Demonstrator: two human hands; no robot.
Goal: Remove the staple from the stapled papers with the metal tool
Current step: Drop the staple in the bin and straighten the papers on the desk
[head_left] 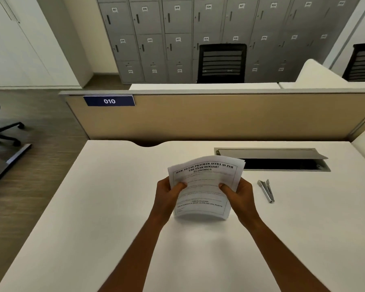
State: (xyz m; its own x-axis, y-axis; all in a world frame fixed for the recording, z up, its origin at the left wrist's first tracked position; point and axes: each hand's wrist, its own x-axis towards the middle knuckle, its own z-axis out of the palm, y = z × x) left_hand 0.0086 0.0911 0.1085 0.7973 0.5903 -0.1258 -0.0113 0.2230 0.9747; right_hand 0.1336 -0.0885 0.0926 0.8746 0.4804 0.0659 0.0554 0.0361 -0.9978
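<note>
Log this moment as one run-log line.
stage: before staple removal | left hand: grips papers left edge | right hand: grips right edge | metal tool: lies untouched on desk, right of papers | staple: not visible

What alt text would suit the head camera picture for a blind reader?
A person's left hand and right hand grip a bowed stack of white printed papers by its side edges over a white desk. A silver metal tool lies untouched on the desk to their right, near an open grey cable hatch.
</note>
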